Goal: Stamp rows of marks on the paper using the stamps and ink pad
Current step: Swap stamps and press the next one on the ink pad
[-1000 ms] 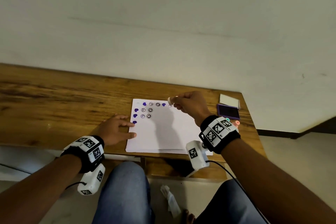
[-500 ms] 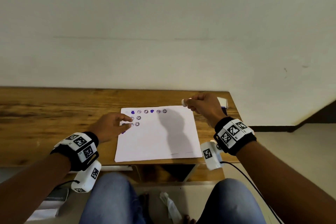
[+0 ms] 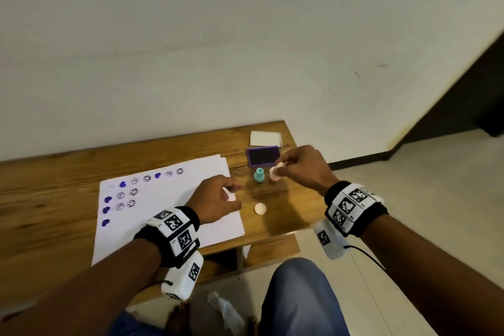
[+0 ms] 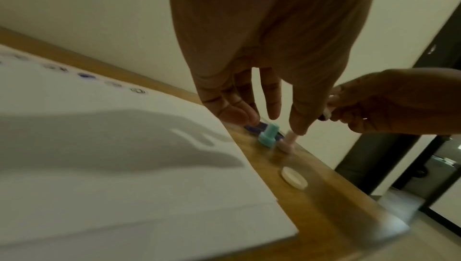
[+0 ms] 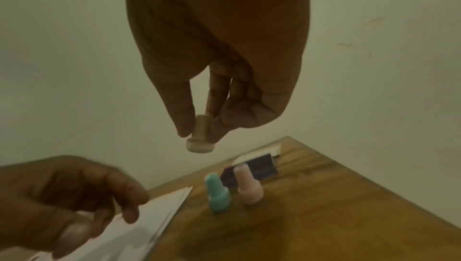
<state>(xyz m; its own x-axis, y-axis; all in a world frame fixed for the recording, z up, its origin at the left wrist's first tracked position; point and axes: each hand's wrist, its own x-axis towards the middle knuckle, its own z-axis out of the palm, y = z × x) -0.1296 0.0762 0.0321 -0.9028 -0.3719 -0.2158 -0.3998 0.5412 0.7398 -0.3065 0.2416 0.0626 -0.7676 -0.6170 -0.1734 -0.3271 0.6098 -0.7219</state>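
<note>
One stamp (image 5: 200, 134) now hangs pinched in the right hand (image 3: 302, 169) beside the ink pad (image 3: 263, 156) — away from the paper (image 3: 163, 207), likely re-inking; the left hand (image 3: 215, 200) hovers loose, fingers relaxed, over the sheet's edge.

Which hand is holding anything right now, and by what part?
The right hand pinches a cream stamp by its narrow handle, base downward, above the table. The left hand holds nothing, fingers loose over the paper's right edge.
</note>
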